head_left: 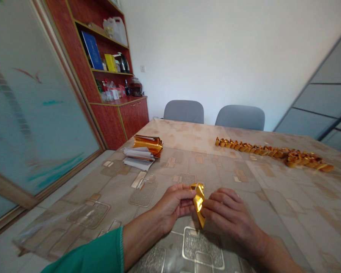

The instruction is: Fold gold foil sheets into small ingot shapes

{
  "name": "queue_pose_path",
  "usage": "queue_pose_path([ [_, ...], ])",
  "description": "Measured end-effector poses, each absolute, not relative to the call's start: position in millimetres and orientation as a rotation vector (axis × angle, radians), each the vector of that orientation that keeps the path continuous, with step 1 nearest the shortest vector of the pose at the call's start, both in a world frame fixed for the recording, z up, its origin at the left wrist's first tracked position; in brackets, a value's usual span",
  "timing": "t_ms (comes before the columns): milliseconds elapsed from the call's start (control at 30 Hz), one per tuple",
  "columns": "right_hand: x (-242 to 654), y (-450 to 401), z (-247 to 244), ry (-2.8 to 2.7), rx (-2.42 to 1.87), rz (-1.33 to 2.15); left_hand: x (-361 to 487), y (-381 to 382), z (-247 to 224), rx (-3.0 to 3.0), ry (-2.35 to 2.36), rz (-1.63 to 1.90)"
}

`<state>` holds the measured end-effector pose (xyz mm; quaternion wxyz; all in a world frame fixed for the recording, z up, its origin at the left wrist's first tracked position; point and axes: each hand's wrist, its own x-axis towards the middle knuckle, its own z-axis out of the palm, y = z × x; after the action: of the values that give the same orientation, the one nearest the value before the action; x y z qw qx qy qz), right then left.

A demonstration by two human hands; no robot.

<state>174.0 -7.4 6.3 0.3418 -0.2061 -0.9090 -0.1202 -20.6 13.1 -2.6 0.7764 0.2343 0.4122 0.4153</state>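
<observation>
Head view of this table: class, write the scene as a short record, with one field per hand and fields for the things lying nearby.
Left hand: pinches a gold foil strip
Right hand: holds the same strip from the other side
Pile: a stack of gold foil beside white papers
Row: folded gold pieces in a long line, bunched at the right end
Surface: a patterned beige table cover

We see two hands at six o'clock, one left hand (173,204) and one right hand (230,216), with one gold foil (199,201) between them. At eleven o'clock we count one gold stack (147,145) and one white stack (138,158). At twelve o'clock there are two chairs (183,112). At one o'clock there is one long row of gold folds (272,152), too many to count.
</observation>
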Motion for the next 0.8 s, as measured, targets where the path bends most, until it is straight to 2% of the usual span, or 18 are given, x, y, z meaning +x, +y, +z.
queue_pose_path([
  [200, 174, -7, 5, -2.397, -0.689, -0.12, -20, 11, -2, 0.553, 0.928, 0.976],
  [500, 173, -4, 3, -2.407, -0.584, -0.173, -21, 10, -3, 0.604, 0.907, 1.001],
  [800, 163, -3, -3, -2.063, -0.844, 0.482, -18, 7, -2, 0.644, 0.909, 1.009],
])
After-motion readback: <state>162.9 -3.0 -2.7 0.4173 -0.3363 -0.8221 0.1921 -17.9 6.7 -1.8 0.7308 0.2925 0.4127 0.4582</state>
